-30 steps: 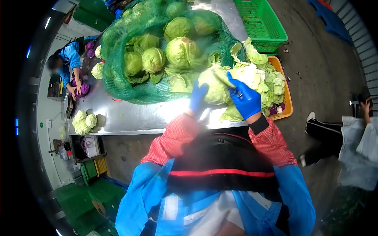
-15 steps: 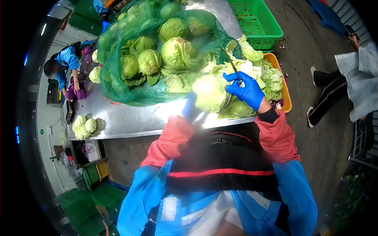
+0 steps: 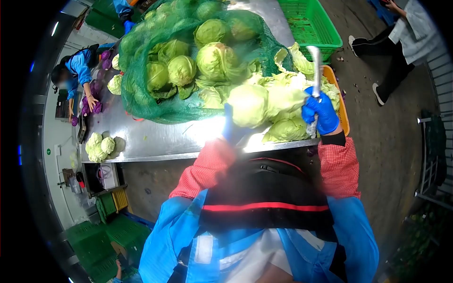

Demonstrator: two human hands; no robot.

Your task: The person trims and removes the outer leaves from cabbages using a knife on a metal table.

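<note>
My right hand (image 3: 322, 113), in a blue glove, is closed round a knife (image 3: 315, 70) whose blade points up and away. Its fingers also seem to touch a loose pale leaf (image 3: 285, 101) beside the cabbage. A pale green cabbage (image 3: 247, 105) rests at the table's near side, with my blurred left hand (image 3: 228, 125) against its left side; those fingers are too smeared to make out. Beyond it, a green net bag (image 3: 165, 113) lies open round several cabbages (image 3: 216, 61). Another leafy cabbage (image 3: 287, 129) lies at the table's edge.
An orange crate (image 3: 343, 123) with trimmed leaves stands at the right, behind it a green crate (image 3: 309, 23). Small cabbages (image 3: 99, 147) sit on the metal table (image 3: 163, 144) at left. One co-worker (image 3: 80, 66) handles purple cabbages; another person (image 3: 410, 37) is at upper right.
The knife has swung upright, and my right hand has moved right, away from the cabbage. A leaf now stretches between them. The person at the right has moved farther up the view.
</note>
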